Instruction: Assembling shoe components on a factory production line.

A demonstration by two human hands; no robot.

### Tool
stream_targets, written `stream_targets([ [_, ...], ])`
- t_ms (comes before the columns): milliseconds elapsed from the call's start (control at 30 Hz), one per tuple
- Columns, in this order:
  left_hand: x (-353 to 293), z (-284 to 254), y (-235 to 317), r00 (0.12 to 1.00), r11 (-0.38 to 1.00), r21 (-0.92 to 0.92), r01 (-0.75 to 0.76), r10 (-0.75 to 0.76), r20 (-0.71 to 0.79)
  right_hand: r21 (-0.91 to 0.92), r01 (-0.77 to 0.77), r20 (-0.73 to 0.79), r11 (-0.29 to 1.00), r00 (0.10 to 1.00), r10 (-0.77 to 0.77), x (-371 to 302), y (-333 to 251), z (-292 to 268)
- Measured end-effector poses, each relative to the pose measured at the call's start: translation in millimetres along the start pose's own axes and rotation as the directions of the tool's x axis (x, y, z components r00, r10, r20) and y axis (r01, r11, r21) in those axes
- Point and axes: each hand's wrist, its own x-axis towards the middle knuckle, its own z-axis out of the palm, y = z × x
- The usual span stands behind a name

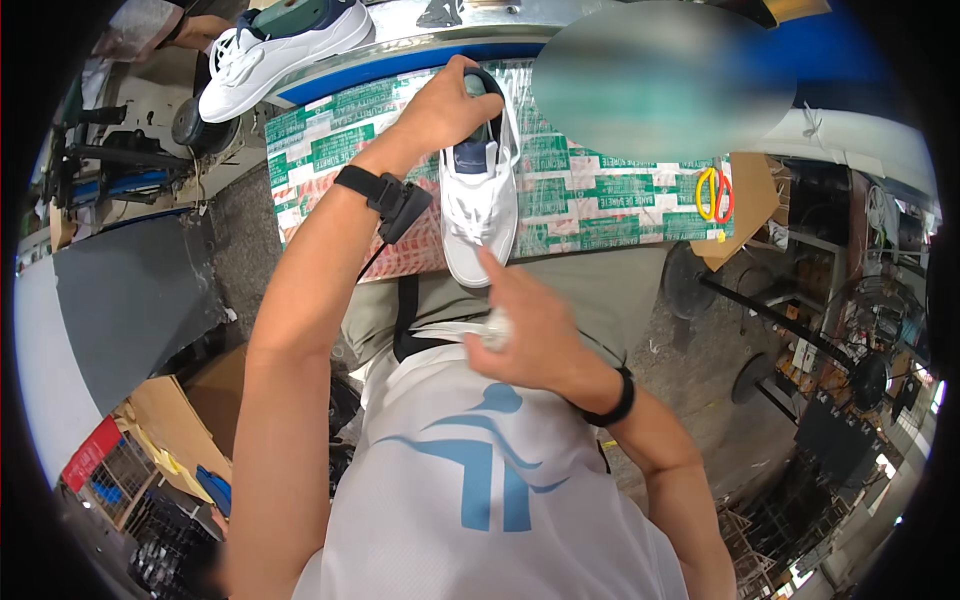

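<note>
A white sneaker with white laces and a dark navy and green lining lies toe toward me on the taped board. My left hand is closed round its heel collar, thumb over the opening. Just below the toe is my right hand, slightly blurred, its index finger stretched toward the toe cap. Whether that fingertip touches the shoe, I cannot tell. Between the thumb and curled fingers of this hand is a small crumpled white piece, perhaps cloth or tissue; its kind is unclear.
Green, white and red printed tape covers the work board. Yellow-and-red-handled scissors lie at its right end, next to brown cardboard. Another white sneaker rests at the far left on a metal-edged conveyor. A person's arm shows beyond it.
</note>
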Motion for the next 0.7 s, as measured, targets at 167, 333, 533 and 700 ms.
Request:
stream_targets([
  [167, 2.0, -0.8, -2.1, 1.000, 0.994, -0.110, -0.007, 0.008, 0.007, -0.049, 0.130, -0.075, 0.990, 0.988, -0.133, 23.6, 17.9, -15.0],
  [333, 8.4, 0.0, 2.7, 1.000, 0.998, -0.059, -0.010, 0.009, -0.010, -0.302, 0.127, -0.106, 0.945, 0.980, -0.165, 50.4, 39.8, -10.7],
  [533, 10.9, -18.5, 7.9, 1.000, 1.000, -0.016, 0.003, -0.003, 0.010, -0.356, 0.128, -0.035, 0.926, 0.988, -0.150, 23.3, 3.6, -15.7],
  [700, -6.3, -24.0, -18.6, 0.998, 0.964, -0.265, 0.016, 0.003, 0.070, -0.096, 0.164, -0.203, 0.982, 0.962, -0.181, 41.5, 34.1, -5.7],
])
